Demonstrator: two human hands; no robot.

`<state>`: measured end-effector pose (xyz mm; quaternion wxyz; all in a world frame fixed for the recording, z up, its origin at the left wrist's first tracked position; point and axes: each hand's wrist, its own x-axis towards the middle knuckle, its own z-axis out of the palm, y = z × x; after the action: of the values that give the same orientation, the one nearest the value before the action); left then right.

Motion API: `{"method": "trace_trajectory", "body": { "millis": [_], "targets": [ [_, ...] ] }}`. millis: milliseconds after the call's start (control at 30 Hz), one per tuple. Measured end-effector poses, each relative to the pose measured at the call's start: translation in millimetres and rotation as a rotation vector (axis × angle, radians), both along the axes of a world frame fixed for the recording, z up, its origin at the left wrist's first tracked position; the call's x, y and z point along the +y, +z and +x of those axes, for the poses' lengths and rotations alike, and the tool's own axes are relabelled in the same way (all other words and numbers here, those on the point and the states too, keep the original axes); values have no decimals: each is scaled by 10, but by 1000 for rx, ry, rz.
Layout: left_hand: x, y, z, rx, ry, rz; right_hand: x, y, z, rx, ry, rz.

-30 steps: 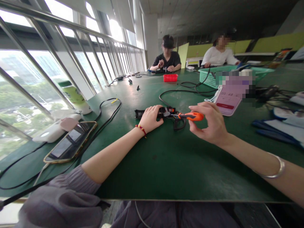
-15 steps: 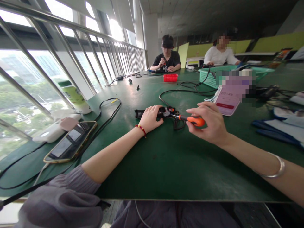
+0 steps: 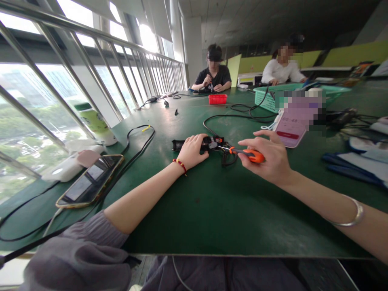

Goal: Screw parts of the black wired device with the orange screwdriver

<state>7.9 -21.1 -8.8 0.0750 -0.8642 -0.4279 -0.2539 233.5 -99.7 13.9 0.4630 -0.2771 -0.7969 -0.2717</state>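
My left hand is wrapped over a black cylindrical device lying on the green table. At the device's right end, small metal parts and wires are exposed. An orange and black screwdriver is in my right hand, its handle against the thumb and fingers and its index finger stretched out above. The screwdriver's shaft points left, with its tip at the exposed parts. A black cable runs from the device toward the back.
A phone, a white power bank and a green bottle are on the left. Behind my right hand stands a pink phone by a green basket. Farther back are a red box and two people.
The screwdriver has shifted slightly right and its handle has turned in my right hand, whose fingers moved a little. My left hand and the device have stayed in place.
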Motion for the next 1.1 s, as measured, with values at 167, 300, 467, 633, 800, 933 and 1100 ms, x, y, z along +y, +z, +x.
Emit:
{"method": "trace_trajectory", "body": {
  "millis": [167,300,467,633,800,933,1100],
  "targets": [
    [-15,11,-3,14,13,2,-3,5,-4,66,-31,44],
    [-7,8,-1,13,7,11,-1,2,1,7,0,4],
    [-5,6,-2,4,4,10,-4,16,-7,38,-14,54],
    [-21,20,-2,10,11,4,-14,15,-11,5,-3,14],
    [-13,16,-1,10,7,14,14,1,3,3,9,38],
    [3,-2,-7,6,-3,17,12,12,-5,8,25,72],
    [0,0,-4,-1,-9,14,-9,1,-10,-35,22,-9]
  ]
}}
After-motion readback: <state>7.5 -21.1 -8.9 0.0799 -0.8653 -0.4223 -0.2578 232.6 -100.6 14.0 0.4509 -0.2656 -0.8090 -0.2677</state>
